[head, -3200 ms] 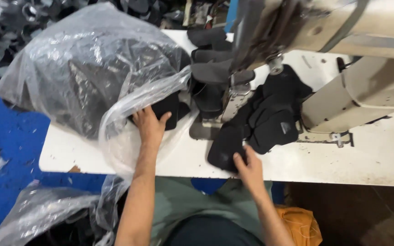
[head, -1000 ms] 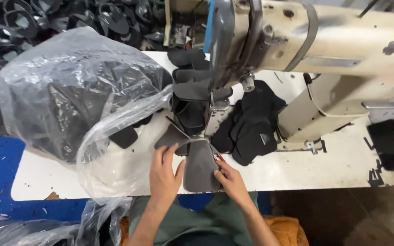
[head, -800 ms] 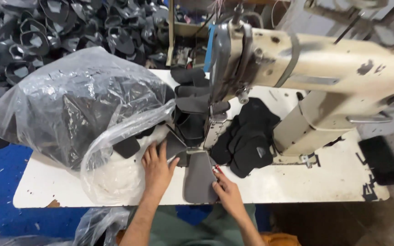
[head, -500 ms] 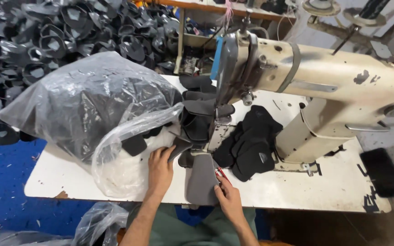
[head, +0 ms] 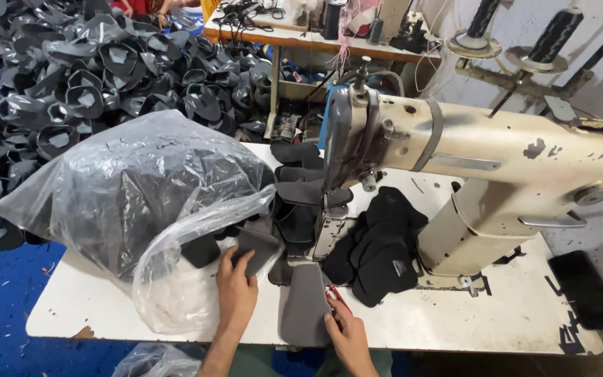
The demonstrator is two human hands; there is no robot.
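Note:
My left hand [head: 236,289] lies flat on a dark grey cut piece [head: 256,248] at the mouth of the clear plastic bag [head: 134,199]. My right hand [head: 345,336] pinches the lower right edge of a long grey fabric panel [head: 305,304] that runs up under the needle post of the cream sewing machine [head: 497,171]. A small red-handled tool [head: 335,294] shows at the right fingers. Both hands rest on the white table [head: 497,324].
A heap of black sewn pieces [head: 382,248] lies right of the needle post against the machine's base. More dark pieces [head: 301,185] are stacked behind the post. Piles of black shoe parts [head: 99,70] cover the blue floor at far left. Thread cones [head: 553,35] stand behind.
The left hand came out of the bag's mouth and both hands brought a grey panel to the needle post. The camera has tilted up, showing more of the machine.

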